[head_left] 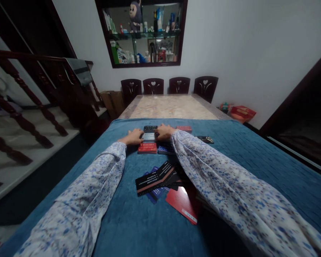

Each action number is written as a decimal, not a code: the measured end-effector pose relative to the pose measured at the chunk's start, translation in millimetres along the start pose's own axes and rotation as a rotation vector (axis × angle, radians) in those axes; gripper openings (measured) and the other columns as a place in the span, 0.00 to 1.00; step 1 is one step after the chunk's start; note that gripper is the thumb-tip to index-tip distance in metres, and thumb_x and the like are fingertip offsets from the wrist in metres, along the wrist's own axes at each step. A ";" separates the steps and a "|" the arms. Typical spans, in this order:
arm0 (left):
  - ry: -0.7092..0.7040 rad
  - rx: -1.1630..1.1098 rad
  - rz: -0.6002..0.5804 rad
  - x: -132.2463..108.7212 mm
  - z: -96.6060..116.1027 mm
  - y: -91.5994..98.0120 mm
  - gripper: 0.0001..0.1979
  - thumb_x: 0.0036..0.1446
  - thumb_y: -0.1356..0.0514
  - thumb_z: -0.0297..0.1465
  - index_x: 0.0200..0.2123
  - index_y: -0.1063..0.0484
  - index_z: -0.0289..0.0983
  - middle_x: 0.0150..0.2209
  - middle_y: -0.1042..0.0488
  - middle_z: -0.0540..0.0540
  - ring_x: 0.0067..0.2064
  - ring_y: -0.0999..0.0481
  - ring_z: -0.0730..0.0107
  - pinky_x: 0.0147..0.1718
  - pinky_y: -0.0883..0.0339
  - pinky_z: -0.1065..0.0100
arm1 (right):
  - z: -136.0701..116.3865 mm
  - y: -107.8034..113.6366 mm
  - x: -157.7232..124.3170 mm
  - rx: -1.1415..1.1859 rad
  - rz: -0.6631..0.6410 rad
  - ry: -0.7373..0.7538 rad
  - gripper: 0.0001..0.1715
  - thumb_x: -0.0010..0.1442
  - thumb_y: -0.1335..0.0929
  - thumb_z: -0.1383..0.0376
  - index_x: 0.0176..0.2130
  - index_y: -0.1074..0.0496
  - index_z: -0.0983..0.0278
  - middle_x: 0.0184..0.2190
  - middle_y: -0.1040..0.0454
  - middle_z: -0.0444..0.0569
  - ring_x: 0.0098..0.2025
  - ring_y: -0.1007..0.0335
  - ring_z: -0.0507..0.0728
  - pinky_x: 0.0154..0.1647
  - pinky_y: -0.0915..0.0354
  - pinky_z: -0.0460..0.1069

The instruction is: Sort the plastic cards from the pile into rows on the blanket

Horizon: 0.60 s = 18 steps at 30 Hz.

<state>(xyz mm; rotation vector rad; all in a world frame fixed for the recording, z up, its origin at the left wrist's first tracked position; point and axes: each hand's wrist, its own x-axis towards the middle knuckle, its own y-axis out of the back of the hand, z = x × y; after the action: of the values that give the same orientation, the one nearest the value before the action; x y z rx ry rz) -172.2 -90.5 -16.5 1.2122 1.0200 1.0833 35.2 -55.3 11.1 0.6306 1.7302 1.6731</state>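
Observation:
A pale silver-grey card stack lies on the blue cloth between my two hands. My left hand has its fingers curled against the left side of the stack. On the right side, my right hand bends over the edge with its fingers drawn in. Just beyond is a black card stack; nearer to me sit a red card stack and a dark blue card stack, partly covered by my right sleeve. A pinkish-red card stack is right of my right hand.
Loose black cards, a blue-purple card and red cards overlap closer to me. A black patterned card lies to the right. The blue cloth covers the near table; several chairs stand behind its bare far end.

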 end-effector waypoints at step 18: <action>-0.102 -0.023 0.014 13.3 -16.9 -6.8 0.22 0.52 0.37 0.32 0.51 0.26 0.37 0.53 0.24 0.39 0.55 0.27 0.49 0.56 0.31 0.54 | 0.8 -1.2 1.1 -0.009 -0.001 0.004 0.22 0.58 0.30 0.55 0.48 0.19 0.62 0.54 0.22 0.57 0.60 0.36 0.71 0.53 0.35 0.58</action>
<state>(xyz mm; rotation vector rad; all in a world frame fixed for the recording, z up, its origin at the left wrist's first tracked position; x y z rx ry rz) -185.6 -74.5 -25.0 1.2447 0.9195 1.0311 35.2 -54.1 9.8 0.6220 1.7251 1.6814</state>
